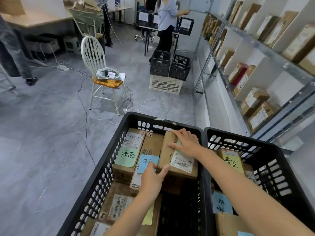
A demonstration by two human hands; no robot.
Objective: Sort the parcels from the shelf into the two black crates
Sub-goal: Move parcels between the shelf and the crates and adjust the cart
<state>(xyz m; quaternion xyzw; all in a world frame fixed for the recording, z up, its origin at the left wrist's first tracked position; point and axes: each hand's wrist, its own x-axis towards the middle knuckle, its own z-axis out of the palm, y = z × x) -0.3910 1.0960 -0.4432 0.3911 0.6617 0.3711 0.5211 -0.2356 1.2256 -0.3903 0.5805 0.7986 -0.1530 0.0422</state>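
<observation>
Two black crates stand side by side below me: the left crate and the right crate. Both hold several cardboard parcels with coloured paper labels. A brown parcel with a white barcode label lies at the right side of the left crate. My right hand lies flat on its far top end. My left hand grips its near left corner. Beside it lie a parcel with a blue label and one with a green label. The shelf on the right carries more parcels.
A white chair with a device on its seat stands ahead on the left, with cables across the grey floor. Stacked black and white crates sit further ahead. One person works at the far shelf end, others stand at left and back.
</observation>
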